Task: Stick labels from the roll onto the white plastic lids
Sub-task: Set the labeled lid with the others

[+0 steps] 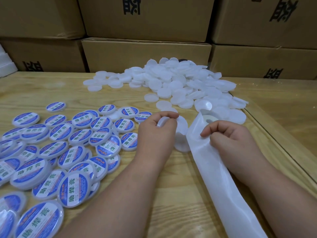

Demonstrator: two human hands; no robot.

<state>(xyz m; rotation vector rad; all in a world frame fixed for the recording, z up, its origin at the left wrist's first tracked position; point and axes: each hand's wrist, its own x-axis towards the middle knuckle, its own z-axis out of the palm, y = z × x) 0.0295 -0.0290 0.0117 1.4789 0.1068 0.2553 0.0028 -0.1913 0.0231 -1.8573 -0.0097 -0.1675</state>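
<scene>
Right now two bare hands are at work over a pale wooden worktop (171,194). The left hand (157,129), near the middle of the frame, has its fingers curled round a white lid (181,125) and holds it up on its edge. More plain white lids seem to sit stacked under that one, but the hand hides part of them. The right hand (228,136), just to the right of the middle, pinches something small between its thumb and first finger, right on the backing strip (217,177). It is too small and pale to tell if it is a label.

The backing strip is a long, shiny white band. It runs from the label roll (208,117), which lies just above the right hand, down to the bottom right of the frame, passing under the right arm.

Up in the middle and upper right lies a big heap of plain lids (171,83), all white. On the left side, from the middle down to the bottom left corner, lie many labelled lids (75,188), each with a round blue and white sticker on top. Some overlap each other.

Brown cardboard boxes (145,54) with black print are stacked along the top of the frame, behind the worktop.
</scene>
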